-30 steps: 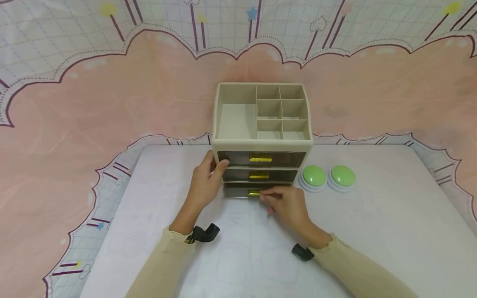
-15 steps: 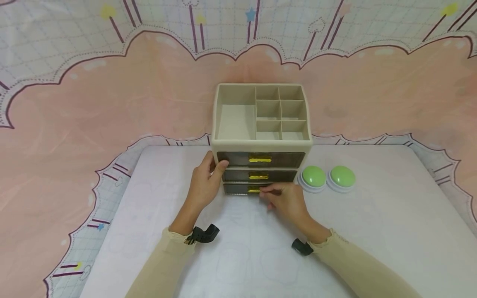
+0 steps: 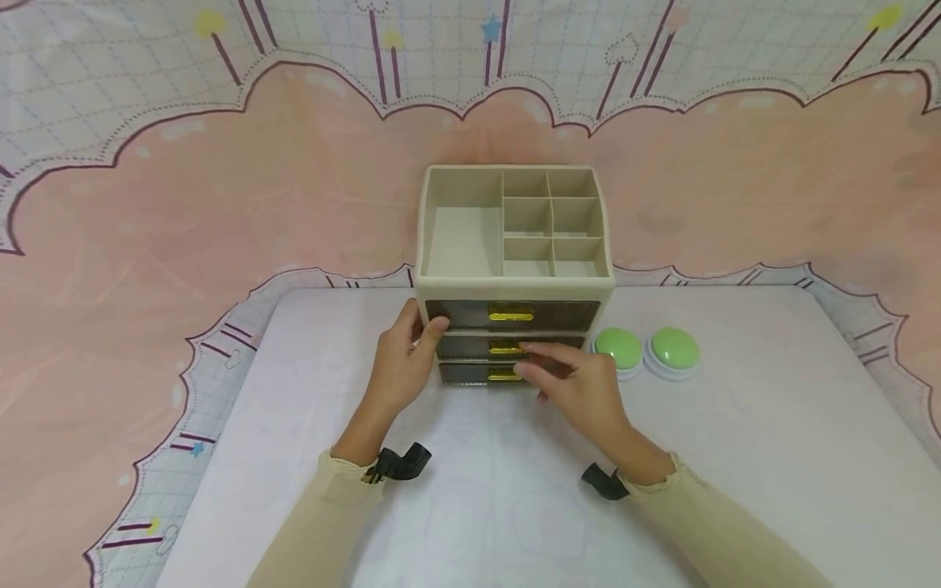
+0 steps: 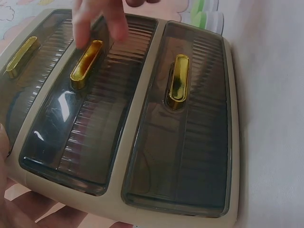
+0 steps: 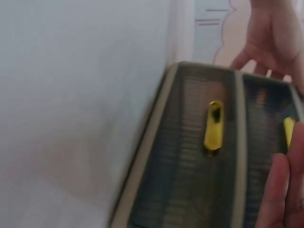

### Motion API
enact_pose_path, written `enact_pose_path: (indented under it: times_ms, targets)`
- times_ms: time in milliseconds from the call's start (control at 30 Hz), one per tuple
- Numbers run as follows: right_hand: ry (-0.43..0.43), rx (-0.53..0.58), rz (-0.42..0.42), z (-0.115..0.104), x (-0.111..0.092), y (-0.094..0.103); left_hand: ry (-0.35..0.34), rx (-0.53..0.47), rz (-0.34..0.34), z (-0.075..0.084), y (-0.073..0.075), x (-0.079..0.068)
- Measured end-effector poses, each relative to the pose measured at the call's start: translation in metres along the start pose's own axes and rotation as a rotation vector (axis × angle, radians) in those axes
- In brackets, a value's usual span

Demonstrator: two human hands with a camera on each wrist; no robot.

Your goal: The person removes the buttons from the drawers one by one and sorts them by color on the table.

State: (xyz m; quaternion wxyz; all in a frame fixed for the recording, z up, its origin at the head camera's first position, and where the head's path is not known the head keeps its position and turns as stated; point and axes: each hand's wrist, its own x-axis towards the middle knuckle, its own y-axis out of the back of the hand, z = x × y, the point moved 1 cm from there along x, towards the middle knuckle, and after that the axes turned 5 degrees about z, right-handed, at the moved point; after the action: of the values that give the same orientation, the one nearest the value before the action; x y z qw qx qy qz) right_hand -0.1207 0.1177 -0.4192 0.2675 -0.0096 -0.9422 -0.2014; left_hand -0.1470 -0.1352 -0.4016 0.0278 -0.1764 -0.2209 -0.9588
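Note:
A cream desktop drawer organizer (image 3: pixel 515 283) stands at the table's back, its three dark see-through drawers all pushed in. My left hand (image 3: pixel 400 359) grips its left side, thumb on the front edge and fingers round the side. My right hand (image 3: pixel 581 384) is in front of the lower drawers, thumb and index finger parted. Its index fingertip is by the gold middle handle (image 3: pixel 506 348), the thumb beside the gold bottom handle (image 3: pixel 503 374). In the left wrist view the right fingers (image 4: pixel 116 23) blur over the upper end of the middle handle (image 4: pixel 86 64); contact is unclear.
Two green push buttons (image 3: pixel 675 349) on white bases stand just right of the organizer. Its top has one large compartment (image 3: pixel 465 241) and several small ones. A patterned cloth (image 3: pixel 294 180) hangs behind the white table (image 3: pixel 485 506).
The bottom drawer has slid in a little, flush with the others. My right hand has let go of its handle, and its index finger has risen toward the middle one. My left hand stays put.

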Motion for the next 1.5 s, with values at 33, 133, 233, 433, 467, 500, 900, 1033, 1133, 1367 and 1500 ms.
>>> enact_pose_path:
  times_ms: [33, 133, 233, 433, 467, 500, 900, 1033, 1133, 1367, 1500]
  targets:
    - [-0.022, 0.006, -0.008, 0.001, 0.003, -0.001, 0.0, 0.001, 0.001, 0.0, 0.0, 0.0]
    - [-0.113, 0.062, -0.019, 0.003, 0.009, -0.004, 0.002, 0.005, 0.0, 0.0, 0.001, 0.0]
    - [-0.157, 0.096, 0.011, 0.003, 0.011, -0.01, 0.008, 0.01, -0.003, 0.0, 0.002, 0.0]
    - [-0.079, 0.016, 0.125, -0.002, 0.013, -0.019, 0.004, 0.003, -0.008, 0.0, 0.003, 0.001]
    - [-0.063, 0.001, 0.139, -0.003, 0.013, -0.019, 0.001, -0.001, -0.01, 0.001, 0.003, 0.001]
    - [-0.049, -0.011, 0.152, -0.004, 0.014, -0.02, 0.0, -0.002, -0.011, 0.001, 0.003, 0.001]
    - [0.037, -0.015, 0.187, 0.001, 0.011, -0.022, 0.017, 0.007, -0.017, 0.0, 0.004, 0.002]
    - [0.056, -0.031, 0.195, 0.0, 0.007, -0.021, 0.018, 0.01, -0.028, 0.001, 0.004, 0.002]
    - [0.058, -0.044, 0.196, -0.003, 0.003, -0.02, 0.02, 0.005, -0.037, 0.001, 0.004, 0.003]
    - [0.039, -0.071, 0.169, -0.011, -0.012, -0.018, 0.032, 0.008, -0.043, 0.002, 0.006, 0.003]
    - [0.057, -0.084, 0.176, -0.017, -0.024, -0.014, 0.034, 0.002, -0.048, 0.002, 0.005, 0.003]
